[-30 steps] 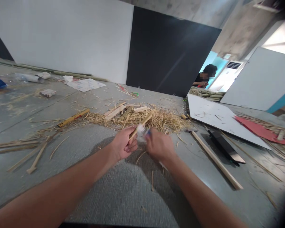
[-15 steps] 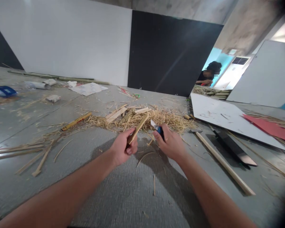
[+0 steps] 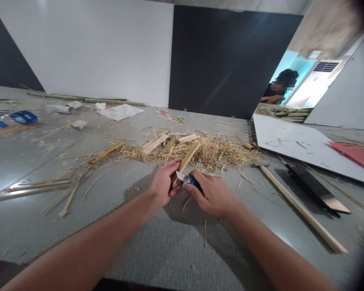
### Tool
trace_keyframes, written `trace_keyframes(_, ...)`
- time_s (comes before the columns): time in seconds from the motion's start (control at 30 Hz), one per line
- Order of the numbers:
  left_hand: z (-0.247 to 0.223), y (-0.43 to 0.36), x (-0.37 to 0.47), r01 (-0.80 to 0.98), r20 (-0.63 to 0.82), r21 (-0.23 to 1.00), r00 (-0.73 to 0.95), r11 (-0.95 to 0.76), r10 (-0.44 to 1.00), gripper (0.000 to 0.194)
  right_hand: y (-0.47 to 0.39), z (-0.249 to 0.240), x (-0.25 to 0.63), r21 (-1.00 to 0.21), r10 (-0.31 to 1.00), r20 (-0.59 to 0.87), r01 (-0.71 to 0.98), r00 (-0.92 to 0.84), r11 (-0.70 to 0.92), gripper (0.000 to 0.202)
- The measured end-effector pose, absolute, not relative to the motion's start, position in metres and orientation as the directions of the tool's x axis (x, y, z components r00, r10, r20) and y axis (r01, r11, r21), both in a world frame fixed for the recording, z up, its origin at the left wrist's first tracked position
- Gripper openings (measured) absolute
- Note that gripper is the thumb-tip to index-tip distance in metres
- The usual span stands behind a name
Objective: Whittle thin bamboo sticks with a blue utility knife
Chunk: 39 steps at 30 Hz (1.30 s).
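A flat bamboo strip [image 3: 189, 155] is gripped near its lower end by my left hand [image 3: 166, 182], its far end tilted up and away. My right hand [image 3: 210, 192] is closed around the blue handle of a utility knife [image 3: 195, 183]. The knife's pale blade points left and lies at the strip's lower part, close to my left fingers; whether it cuts in cannot be made out. Beyond both hands lies a heap of thin bamboo shavings [image 3: 227, 152], with several cut bamboo pieces [image 3: 156, 143] on its left side.
A yellow-handled tool or stick [image 3: 107, 152] and loose strips [image 3: 33, 192] lie left. On the right are a hammer-like tool with a wooden handle [image 3: 303, 210], a dark board [image 3: 318, 188], a white panel [image 3: 303, 145] and a red sheet [image 3: 354, 155]. A person [image 3: 283, 87] is far right.
My right hand has moved left and down, bringing the knife blade from apart to the strip's lower part. The view has shifted slightly, so the surroundings sit further right.
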<state>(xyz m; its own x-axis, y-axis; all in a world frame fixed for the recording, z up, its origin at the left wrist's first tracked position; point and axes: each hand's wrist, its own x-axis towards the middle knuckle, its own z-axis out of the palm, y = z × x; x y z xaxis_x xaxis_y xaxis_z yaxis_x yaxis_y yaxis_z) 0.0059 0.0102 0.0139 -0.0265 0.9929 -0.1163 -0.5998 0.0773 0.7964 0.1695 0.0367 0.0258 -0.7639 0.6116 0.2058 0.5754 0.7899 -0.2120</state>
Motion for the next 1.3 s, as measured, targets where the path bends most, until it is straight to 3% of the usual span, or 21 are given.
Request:
trace_keyframes(0.2,0.012,0.008,0.004,-0.585,-0.085,0.808,0.008,0.074,0.996,0.029,0.037,0.027,0.171,-0.233,0.58,0.182,0.538,-0.794,0.81,0.026)
trace_keyframes(0.8,0.019,0.005,0.002,-0.653,-0.079,0.733,0.2,0.193,0.977,0.024,0.033,0.033,0.169,-0.073,0.737,0.269,0.75,-0.62,0.657,0.038)
trace_keyframes(0.9,0.021,0.003,0.001,-0.645,-0.087,0.739,0.196,0.196,0.977,0.024,0.048,0.032,0.178,-0.126,0.797,0.264,0.8,-0.542,0.586,0.044)
trace_keyframes(1.07,0.024,-0.006,0.007,-0.557,-0.118,0.792,0.26,0.249,0.958,0.035,0.099,0.028,0.222,-0.327,0.956,0.231,0.911,-0.181,0.252,0.055)
trace_keyframes(1.17,0.022,-0.008,0.011,-0.555,-0.131,0.789,0.264,0.262,0.955,0.037,0.116,0.028,0.241,-0.318,0.954,0.3,0.941,-0.016,0.116,0.053)
trace_keyframes(1.3,0.018,0.0,0.009,-0.6,-0.11,0.778,0.163,0.187,0.98,0.031,0.097,0.029,0.223,-0.337,0.926,0.372,0.92,-0.062,0.198,0.047)
